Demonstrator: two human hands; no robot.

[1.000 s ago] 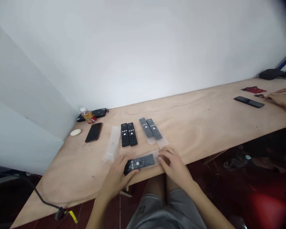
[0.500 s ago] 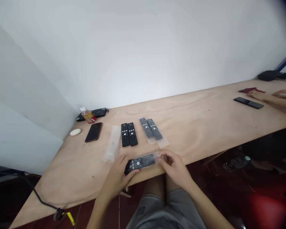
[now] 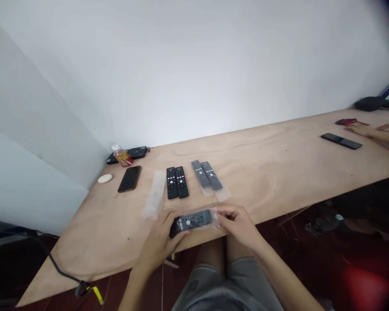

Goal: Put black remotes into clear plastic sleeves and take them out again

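A black remote control lies mostly inside a clear plastic sleeve at the table's front edge. My left hand grips the remote's left end between thumb and fingers. At the other end, my right hand pinches the sleeve's edge. Just beyond are two bare black remotes side by side. To their right, two more remotes lie in plastic sleeves. An empty, flat sleeve rests left of the bare pair, close to my left hand.
Farther left are a smartphone, a round cream disc, a bottle and black boxes. Far right, another person's hands rest near a red cloth-like item and a dark phone. A white wall backs the table.
The sleeve's right end, bunched at my right fingers before, now looks more spread beyond the remote. My left hand keeps its grip. The view has shifted slightly.
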